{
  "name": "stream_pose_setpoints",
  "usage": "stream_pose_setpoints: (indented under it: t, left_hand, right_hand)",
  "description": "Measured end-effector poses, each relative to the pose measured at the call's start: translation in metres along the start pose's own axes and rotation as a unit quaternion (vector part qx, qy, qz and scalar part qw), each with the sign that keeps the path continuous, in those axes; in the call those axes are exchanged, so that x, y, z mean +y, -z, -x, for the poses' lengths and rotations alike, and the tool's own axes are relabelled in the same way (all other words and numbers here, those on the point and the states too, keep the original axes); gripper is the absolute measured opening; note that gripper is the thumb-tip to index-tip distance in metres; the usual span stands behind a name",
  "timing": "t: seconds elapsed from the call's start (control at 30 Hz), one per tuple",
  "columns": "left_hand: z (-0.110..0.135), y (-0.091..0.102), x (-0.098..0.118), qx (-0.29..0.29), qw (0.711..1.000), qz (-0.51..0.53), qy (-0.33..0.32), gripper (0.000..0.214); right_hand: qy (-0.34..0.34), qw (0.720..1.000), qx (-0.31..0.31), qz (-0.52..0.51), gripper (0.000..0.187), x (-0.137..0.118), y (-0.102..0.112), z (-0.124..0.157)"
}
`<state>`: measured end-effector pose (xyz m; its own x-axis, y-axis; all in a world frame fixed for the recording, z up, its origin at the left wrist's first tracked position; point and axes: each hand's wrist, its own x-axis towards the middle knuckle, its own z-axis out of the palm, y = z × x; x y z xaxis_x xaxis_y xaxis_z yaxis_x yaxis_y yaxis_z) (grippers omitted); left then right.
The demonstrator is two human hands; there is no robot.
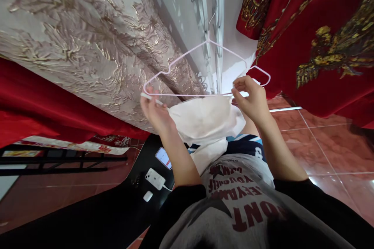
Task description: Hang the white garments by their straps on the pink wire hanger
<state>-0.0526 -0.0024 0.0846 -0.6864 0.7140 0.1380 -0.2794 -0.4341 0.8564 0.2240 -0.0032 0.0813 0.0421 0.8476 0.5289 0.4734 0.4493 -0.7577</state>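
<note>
A thin pink clothes hanger [189, 51] with a metal hook is upright before me. My left hand [154, 111] is closed at its left lower corner, where a white edge of cloth crosses my fingers. The white garment [204, 118] droops below the hanger's bottom bar and spreads down to my lap. My right hand [253, 97] pinches part of this garment near the bar's right end, with the hanger's right shoulder just beyond the fingers. Whether the hook rests on anything, I cannot tell.
White metal poles [219, 15] stand behind the hanger. Embossed pinkish fabric [87, 39] hangs at left, red gold-embroidered fabric [292, 39] at right. On a black surface [137, 179] lie a white phone [155, 179] with a cable, another phone [163, 158] and a small white case [148, 196].
</note>
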Motion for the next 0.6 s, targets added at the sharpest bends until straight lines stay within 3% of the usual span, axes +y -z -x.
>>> stream_pose_setpoints:
  t: [0.1, 0.2, 0.3, 0.4, 0.6]
  left_hand:
    - [0.019, -0.007, -0.021, -0.088, 0.992, 0.002, 0.090, 0.028]
    - [0.034, -0.019, -0.029, -0.146, 0.983, 0.019, 0.111, 0.036]
    - [0.040, -0.029, -0.031, -0.141, 0.986, 0.031, 0.083, 0.036]
    - [0.041, -0.033, -0.032, -0.130, 0.989, 0.044, 0.057, 0.039]
    - [0.046, -0.034, -0.035, -0.147, 0.984, 0.047, 0.085, 0.042]
  right_hand:
    - [-0.030, 0.999, -0.012, -0.013, 0.013, -0.001, -0.004, -0.003]
    - [-0.054, 0.999, -0.002, 0.002, 0.021, 0.004, -0.005, -0.006]
    - [-0.064, 0.998, -0.003, -0.012, 0.025, 0.011, -0.001, -0.011]
    - [-0.060, 0.994, -0.004, -0.095, 0.018, 0.013, 0.004, -0.019]
    - [-0.017, 0.973, 0.147, -0.178, 0.023, 0.000, 0.010, -0.037]
